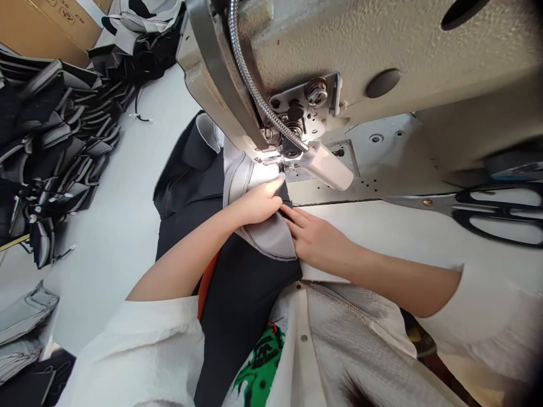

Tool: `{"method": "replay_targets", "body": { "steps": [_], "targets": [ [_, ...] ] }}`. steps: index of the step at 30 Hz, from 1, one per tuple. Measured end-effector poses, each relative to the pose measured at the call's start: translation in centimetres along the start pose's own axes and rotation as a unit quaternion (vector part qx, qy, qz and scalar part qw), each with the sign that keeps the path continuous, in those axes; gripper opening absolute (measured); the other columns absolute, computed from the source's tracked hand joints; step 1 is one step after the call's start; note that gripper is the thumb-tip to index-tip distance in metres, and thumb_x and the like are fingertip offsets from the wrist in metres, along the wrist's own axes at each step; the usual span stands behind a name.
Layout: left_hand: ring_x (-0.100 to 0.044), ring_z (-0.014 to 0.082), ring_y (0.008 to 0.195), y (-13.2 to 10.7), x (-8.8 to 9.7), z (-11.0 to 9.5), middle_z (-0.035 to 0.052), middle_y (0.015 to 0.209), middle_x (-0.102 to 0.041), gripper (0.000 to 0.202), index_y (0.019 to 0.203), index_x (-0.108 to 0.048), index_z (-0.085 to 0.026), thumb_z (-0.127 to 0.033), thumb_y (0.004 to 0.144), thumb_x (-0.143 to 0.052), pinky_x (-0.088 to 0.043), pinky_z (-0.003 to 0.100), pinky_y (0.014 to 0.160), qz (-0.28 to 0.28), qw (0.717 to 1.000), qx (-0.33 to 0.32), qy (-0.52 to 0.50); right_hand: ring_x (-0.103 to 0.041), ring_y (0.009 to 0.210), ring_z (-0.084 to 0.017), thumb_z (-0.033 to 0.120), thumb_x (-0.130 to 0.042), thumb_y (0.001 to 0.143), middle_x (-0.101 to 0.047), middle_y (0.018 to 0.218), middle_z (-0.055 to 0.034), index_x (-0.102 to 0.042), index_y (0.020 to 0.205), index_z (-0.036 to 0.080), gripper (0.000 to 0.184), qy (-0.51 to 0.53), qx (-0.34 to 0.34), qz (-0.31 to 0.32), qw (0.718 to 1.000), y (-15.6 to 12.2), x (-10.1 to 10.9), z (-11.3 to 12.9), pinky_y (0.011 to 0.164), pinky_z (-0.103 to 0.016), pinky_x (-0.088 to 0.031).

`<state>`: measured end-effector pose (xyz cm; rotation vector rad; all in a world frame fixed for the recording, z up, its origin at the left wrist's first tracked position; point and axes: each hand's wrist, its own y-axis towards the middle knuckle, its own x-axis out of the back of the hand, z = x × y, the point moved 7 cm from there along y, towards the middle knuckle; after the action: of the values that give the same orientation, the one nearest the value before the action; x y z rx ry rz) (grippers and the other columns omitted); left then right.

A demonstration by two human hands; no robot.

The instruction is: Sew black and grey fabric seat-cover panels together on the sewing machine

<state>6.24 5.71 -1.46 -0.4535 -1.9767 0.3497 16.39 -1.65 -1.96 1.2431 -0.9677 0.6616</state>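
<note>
A black and grey fabric piece lies under the needle area of a sewing machine and drapes down over the table's front edge. My left hand is closed on its grey backing, close in front of the presser foot, with the thumb pointing toward the needle. Beside it, my right hand lies with fingers stretched out flat on the fabric's right edge. A lit lamp head on a flexible metal hose hangs just above the hands. The stitching point itself is mostly hidden.
Black-handled scissors lie on the table at the right. Piles of black and grey cut pieces fill the left, with a cardboard box behind. Folded grey fabric sits at the lower left.
</note>
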Motion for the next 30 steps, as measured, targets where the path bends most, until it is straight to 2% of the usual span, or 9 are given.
{"method": "replay_targets", "body": {
  "steps": [3, 6, 11, 16, 20, 23, 27, 28, 30],
  "targets": [
    [-0.054, 0.0269, 0.119, 0.1, 0.5, -0.2, 0.0107, 0.132, -0.056, 0.065, 0.147, -0.027, -0.016, -0.021, 0.083, -0.034, -0.043, 0.037, 0.098, 0.006, 0.990, 0.062, 0.123, -0.044, 0.127, -0.033, 0.005, -0.047, 0.084, -0.055, 0.127, -0.0206, -0.066, 0.107, 0.003, 0.030, 0.033, -0.015, 0.002, 0.999, 0.0, -0.4, -1.2, 0.102, -0.045, -0.045],
    [-0.063, 0.0287, 0.102, -0.2, 0.9, -0.7, 0.0122, 0.116, -0.065, 0.060, 0.146, -0.029, -0.018, -0.021, 0.086, -0.032, -0.048, 0.037, 0.085, 0.014, 0.979, 0.074, 0.190, -0.042, 0.128, -0.034, 0.007, -0.048, 0.082, -0.050, 0.131, -0.0241, -0.063, 0.111, 0.000, 0.033, 0.069, -0.017, 0.018, 0.997, 0.1, -0.8, -1.7, 0.103, -0.047, -0.042],
    [-0.063, 0.0289, 0.100, -0.4, 0.8, -1.4, 0.0115, 0.111, -0.067, 0.048, 0.136, -0.042, -0.021, -0.040, 0.094, -0.028, -0.047, 0.035, 0.081, -0.020, 0.984, 0.036, 0.171, -0.041, 0.129, -0.034, 0.009, -0.050, 0.079, -0.053, 0.126, -0.0252, -0.063, 0.106, 0.002, 0.031, 0.105, -0.011, 0.025, 0.994, -0.1, -0.7, -2.1, 0.106, -0.048, -0.039],
    [-0.066, 0.0286, 0.090, -0.7, 0.6, -1.1, 0.0114, 0.097, -0.070, 0.046, 0.134, -0.045, -0.020, -0.039, 0.095, -0.029, -0.049, 0.036, 0.077, -0.058, 0.980, 0.041, 0.187, -0.043, 0.128, -0.030, 0.013, -0.052, 0.080, -0.057, 0.121, -0.0199, -0.065, 0.097, 0.009, 0.021, 0.119, 0.003, 0.061, 0.991, -0.1, 0.2, -2.6, 0.103, -0.046, -0.041],
    [-0.063, 0.0271, 0.105, -0.4, 1.2, -0.4, 0.0089, 0.116, -0.066, 0.046, 0.136, -0.047, -0.024, -0.035, 0.096, -0.028, -0.048, 0.038, 0.088, -0.065, 0.986, 0.001, 0.157, -0.048, 0.123, -0.025, 0.010, -0.043, 0.088, -0.058, 0.124, -0.0148, -0.064, 0.105, 0.014, 0.027, 0.088, -0.001, 0.062, 0.994, -0.9, 1.3, -2.3, 0.100, -0.045, -0.044],
    [-0.056, 0.0249, 0.118, 0.2, 1.7, 0.2, 0.0052, 0.129, -0.060, 0.045, 0.134, -0.050, -0.026, -0.035, 0.096, -0.028, -0.044, 0.039, 0.099, -0.055, 0.990, -0.043, 0.123, -0.053, 0.118, -0.022, 0.006, -0.042, 0.089, -0.058, 0.126, -0.0138, -0.061, 0.115, 0.014, 0.033, 0.062, -0.031, 0.019, 0.997, -3.2, 2.5, -0.8, 0.100, -0.043, -0.045],
    [-0.051, 0.0228, 0.125, -0.1, 1.3, 0.9, 0.0040, 0.135, -0.055, 0.047, 0.131, -0.054, -0.022, -0.034, 0.095, -0.028, -0.039, 0.036, 0.106, -0.044, 0.987, -0.072, 0.134, -0.060, 0.104, -0.017, 0.013, -0.046, 0.091, -0.066, 0.112, -0.0100, -0.063, 0.112, 0.017, 0.027, 0.117, -0.090, -0.043, 0.988, -8.7, 3.3, 4.1, 0.091, -0.034, -0.049],
    [-0.050, 0.0234, 0.125, -0.2, 1.2, 1.3, 0.0050, 0.134, -0.055, 0.048, 0.131, -0.055, -0.020, -0.035, 0.095, -0.027, -0.038, 0.037, 0.107, -0.042, 0.985, -0.069, 0.153, -0.061, 0.101, -0.016, 0.015, -0.046, 0.092, -0.067, 0.109, -0.0088, -0.063, 0.111, 0.019, 0.026, 0.133, -0.105, -0.044, 0.985, -10.2, 3.0, 5.5, 0.088, -0.032, -0.049],
    [-0.053, 0.0269, 0.122, -0.1, 1.0, 2.0, 0.0077, 0.132, -0.057, 0.051, 0.129, -0.057, -0.017, -0.037, 0.094, -0.025, -0.040, 0.040, 0.105, -0.049, 0.977, -0.053, 0.202, -0.061, 0.098, -0.015, 0.019, -0.047, 0.092, -0.067, 0.109, -0.0062, -0.064, 0.110, 0.024, 0.025, 0.160, -0.158, -0.007, 0.974, -13.8, 1.8, 7.1, 0.086, -0.031, -0.049]
  ]
}}
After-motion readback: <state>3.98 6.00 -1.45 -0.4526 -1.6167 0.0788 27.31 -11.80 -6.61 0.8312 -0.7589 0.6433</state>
